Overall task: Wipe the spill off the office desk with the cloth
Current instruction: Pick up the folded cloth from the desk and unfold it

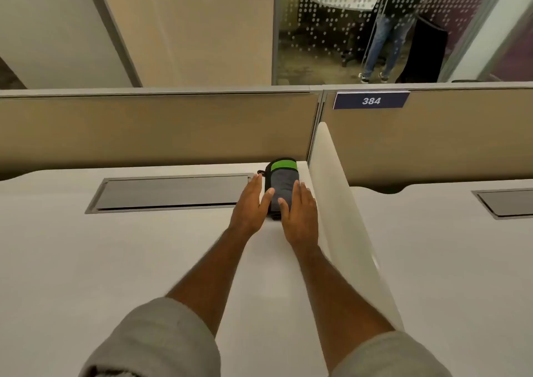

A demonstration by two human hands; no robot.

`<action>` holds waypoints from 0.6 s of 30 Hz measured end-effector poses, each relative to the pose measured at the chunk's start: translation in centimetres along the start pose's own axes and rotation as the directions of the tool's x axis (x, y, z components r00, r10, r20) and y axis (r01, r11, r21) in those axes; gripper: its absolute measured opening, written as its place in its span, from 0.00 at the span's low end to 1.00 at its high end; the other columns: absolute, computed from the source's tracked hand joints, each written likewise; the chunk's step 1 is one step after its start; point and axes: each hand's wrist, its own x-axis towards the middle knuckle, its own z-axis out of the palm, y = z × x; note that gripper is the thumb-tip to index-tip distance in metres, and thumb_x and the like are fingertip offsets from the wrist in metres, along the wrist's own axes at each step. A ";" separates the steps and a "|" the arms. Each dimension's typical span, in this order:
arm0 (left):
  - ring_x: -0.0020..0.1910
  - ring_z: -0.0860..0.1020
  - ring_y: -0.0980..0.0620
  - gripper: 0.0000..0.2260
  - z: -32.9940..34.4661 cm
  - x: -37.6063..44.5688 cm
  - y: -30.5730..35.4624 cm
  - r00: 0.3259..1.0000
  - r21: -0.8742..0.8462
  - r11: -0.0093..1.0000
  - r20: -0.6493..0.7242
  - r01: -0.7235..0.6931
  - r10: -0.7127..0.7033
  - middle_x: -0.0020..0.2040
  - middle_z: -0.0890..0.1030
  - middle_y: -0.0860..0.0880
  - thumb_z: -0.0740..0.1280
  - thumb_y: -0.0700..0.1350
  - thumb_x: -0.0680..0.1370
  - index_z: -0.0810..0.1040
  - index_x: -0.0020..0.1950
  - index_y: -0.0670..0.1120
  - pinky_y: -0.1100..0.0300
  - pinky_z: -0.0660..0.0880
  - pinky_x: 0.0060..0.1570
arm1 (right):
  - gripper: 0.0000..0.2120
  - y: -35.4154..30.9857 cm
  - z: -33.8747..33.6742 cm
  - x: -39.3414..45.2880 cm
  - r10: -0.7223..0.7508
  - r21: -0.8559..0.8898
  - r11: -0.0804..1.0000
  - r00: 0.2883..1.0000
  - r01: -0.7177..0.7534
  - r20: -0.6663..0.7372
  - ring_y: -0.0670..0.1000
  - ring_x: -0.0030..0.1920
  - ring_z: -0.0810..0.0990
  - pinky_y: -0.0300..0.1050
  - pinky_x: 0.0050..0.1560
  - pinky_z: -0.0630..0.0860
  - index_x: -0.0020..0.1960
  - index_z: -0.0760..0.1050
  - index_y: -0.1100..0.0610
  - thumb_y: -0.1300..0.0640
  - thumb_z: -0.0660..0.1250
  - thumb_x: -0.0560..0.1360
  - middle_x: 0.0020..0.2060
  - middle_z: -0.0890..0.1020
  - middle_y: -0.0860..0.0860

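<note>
A folded grey cloth (282,184) with a green band and black edging lies in the far right corner of the white desk (144,246), against the side divider. My left hand (251,205) rests flat along the cloth's left side, thumb touching it. Flat on the cloth's right side lies my right hand (300,218), with its fingers stretched over the near part of the cloth. Neither hand has closed around it. No spill shows on the desk surface.
A grey metal cable flap (170,193) is set into the desk at the back. A beige partition (144,128) closes the far edge; a white side divider (343,212) stands on the right. Beyond it is desk 384 (371,100). A person (383,36) stands behind glass.
</note>
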 end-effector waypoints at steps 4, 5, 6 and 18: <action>0.75 0.70 0.45 0.43 2.0 3.0 -0.6 0.979 -0.309 0.930 0.038 0.201 -0.199 0.76 0.71 0.45 0.50 0.77 0.74 0.64 0.79 0.50 0.45 0.69 0.73 | 0.30 0.9 0.7 3.0 0.095 0.046 0.994 0.995 -0.094 -0.015 0.59 0.77 0.66 0.54 0.77 0.61 0.81 0.57 0.58 0.42 0.53 0.84 0.78 0.65 0.57; 0.74 0.71 0.45 0.42 2.5 3.5 -0.5 0.970 -0.366 0.899 0.056 0.239 -0.235 0.75 0.72 0.45 0.51 0.77 0.74 0.65 0.79 0.50 0.47 0.70 0.72 | 0.30 1.0 1.0 3.7 0.128 0.058 0.990 0.992 -0.127 -0.014 0.60 0.76 0.67 0.55 0.76 0.64 0.80 0.58 0.58 0.43 0.53 0.84 0.77 0.67 0.58; 0.74 0.71 0.46 0.37 2.6 3.6 -0.1 0.962 -0.405 0.873 0.079 0.272 -0.263 0.75 0.72 0.46 0.53 0.72 0.78 0.65 0.79 0.49 0.53 0.70 0.72 | 0.29 1.1 1.1 4.3 0.170 0.080 0.982 0.985 -0.169 -0.013 0.60 0.75 0.68 0.55 0.75 0.65 0.80 0.58 0.58 0.43 0.54 0.84 0.77 0.68 0.58; 0.51 0.77 0.44 0.15 4.6 8.4 -1.2 0.859 -0.250 0.832 -0.001 0.495 -0.511 0.51 0.80 0.42 0.62 0.51 0.84 0.79 0.50 0.40 0.53 0.75 0.52 | 0.21 2.3 1.7 10.7 0.501 0.312 0.757 0.816 -0.575 0.288 0.64 0.61 0.79 0.55 0.63 0.77 0.65 0.76 0.64 0.50 0.66 0.80 0.63 0.81 0.61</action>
